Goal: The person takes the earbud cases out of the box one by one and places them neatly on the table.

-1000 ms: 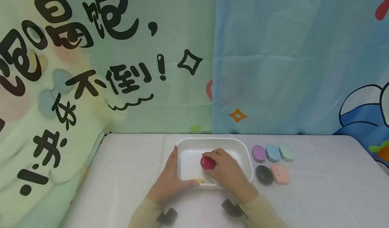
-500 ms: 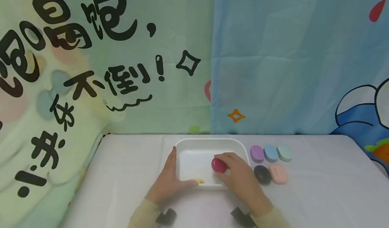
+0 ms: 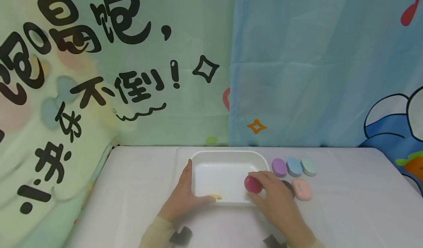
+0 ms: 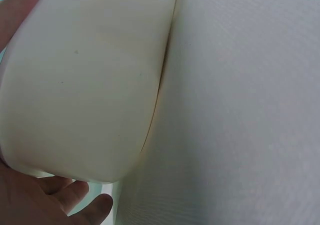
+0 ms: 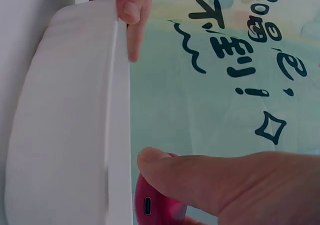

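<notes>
A white tray point(image 3: 224, 151) stands on the table. My left hand point(image 3: 186, 200) holds its left end, thumb over the near rim and fingers along the left side; the left wrist view shows the tray's outer wall point(image 4: 85, 85) between thumb and fingers. Over the tray's right part, my right hand point(image 3: 275, 202) pinches a dark pink earbud charging case point(image 3: 252, 184). In the right wrist view, the case point(image 5: 150, 202) shows a small charging port. A small yellow thing point(image 3: 216, 196) lies inside the near wall, partly behind the left thumb; its kind is unclear.
Right of the tray sit a purple point(image 3: 279, 167), a blue point(image 3: 294, 167) and a mint rounded case point(image 3: 308, 166). In front of them lie a peach case point(image 3: 302, 189) and a black rounded one point(image 3: 289, 186), partly hidden by the right hand. A printed curtain point(image 3: 297, 75) hangs behind the table.
My right hand has carried the pink earbud case rightward and slightly nearer across the tray, now covering part of the black case. The left hand stays on the tray.
</notes>
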The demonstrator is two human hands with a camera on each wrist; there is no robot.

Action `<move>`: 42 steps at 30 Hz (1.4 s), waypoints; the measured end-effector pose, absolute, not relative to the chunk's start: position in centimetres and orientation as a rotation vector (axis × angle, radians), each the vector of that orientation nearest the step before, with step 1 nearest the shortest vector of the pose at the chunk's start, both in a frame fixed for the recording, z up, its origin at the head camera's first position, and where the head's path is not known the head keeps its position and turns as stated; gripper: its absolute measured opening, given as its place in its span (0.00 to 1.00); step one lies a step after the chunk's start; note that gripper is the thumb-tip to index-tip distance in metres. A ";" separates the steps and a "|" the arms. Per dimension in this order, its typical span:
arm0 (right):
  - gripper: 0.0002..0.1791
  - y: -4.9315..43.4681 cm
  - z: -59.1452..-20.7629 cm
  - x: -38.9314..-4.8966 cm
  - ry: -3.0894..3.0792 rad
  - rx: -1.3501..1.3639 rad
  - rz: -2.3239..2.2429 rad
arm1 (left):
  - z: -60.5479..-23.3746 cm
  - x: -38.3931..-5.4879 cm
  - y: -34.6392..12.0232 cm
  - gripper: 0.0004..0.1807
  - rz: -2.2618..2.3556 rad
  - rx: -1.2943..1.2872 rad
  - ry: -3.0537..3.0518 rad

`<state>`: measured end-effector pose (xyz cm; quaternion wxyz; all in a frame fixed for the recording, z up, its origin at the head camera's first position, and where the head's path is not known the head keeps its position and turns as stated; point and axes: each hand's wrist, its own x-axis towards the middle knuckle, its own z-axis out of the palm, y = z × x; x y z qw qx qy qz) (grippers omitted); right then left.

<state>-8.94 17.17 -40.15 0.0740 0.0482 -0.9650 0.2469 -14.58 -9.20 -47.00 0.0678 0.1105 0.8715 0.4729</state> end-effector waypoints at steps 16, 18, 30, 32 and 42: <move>0.30 20.2 -40.6 -7.0 -3.033 -0.134 0.782 | -47.2 -14.6 -9.2 0.75 1.417 0.337 2.639; 0.32 20.6 -40.6 -6.9 -3.096 -0.213 0.786 | -47.2 -14.6 -9.2 0.76 1.408 0.337 2.642; 0.38 22.2 -42.3 -6.4 -3.223 -0.364 0.738 | -46.9 -14.5 -9.2 0.75 1.402 0.342 2.645; 0.38 22.2 -42.5 -6.4 -3.241 -0.431 0.780 | -46.9 -14.5 -9.2 0.75 1.410 0.339 2.644; 0.37 23.0 -44.1 -6.6 -3.337 -0.501 0.778 | -47.1 -14.7 -9.3 0.76 1.413 0.344 2.645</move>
